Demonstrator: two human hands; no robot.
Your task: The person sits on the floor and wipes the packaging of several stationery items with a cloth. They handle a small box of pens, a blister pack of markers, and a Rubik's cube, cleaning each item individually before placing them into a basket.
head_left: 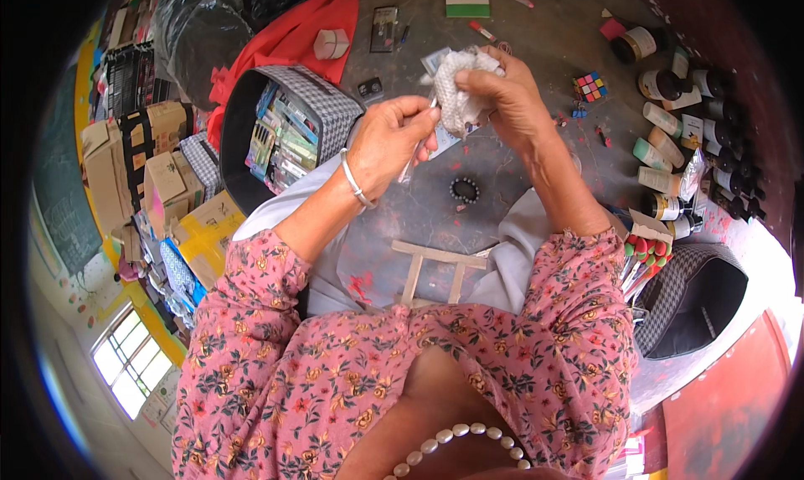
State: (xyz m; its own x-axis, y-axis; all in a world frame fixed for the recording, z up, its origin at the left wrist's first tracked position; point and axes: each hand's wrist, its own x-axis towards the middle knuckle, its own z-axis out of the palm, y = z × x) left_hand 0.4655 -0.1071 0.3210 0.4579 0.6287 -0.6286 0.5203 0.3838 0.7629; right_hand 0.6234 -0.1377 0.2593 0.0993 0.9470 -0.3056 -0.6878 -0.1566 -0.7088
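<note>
My left hand (387, 141) is closed in a pinch around a slim, silvery stick-like thing (409, 172); its exact kind is hard to make out. The upper end of the stick meets a bunched white textured cloth (459, 99). My right hand (521, 99) grips that cloth from the right, thumb pressed across its front. A small pale, flat piece (435, 59) shows at the cloth's upper left edge. Below the hands a dark beaded bracelet (464, 190) lies on the grey surface.
On the left stands a checked fabric box (322, 103) full of packaged items, with cardboard boxes (109, 166) beyond. A colourful puzzle cube (590, 86) and several bottles (662, 149) are on the right. A wooden frame (435, 258) lies near me; an open checked bin (691, 300) sits lower right.
</note>
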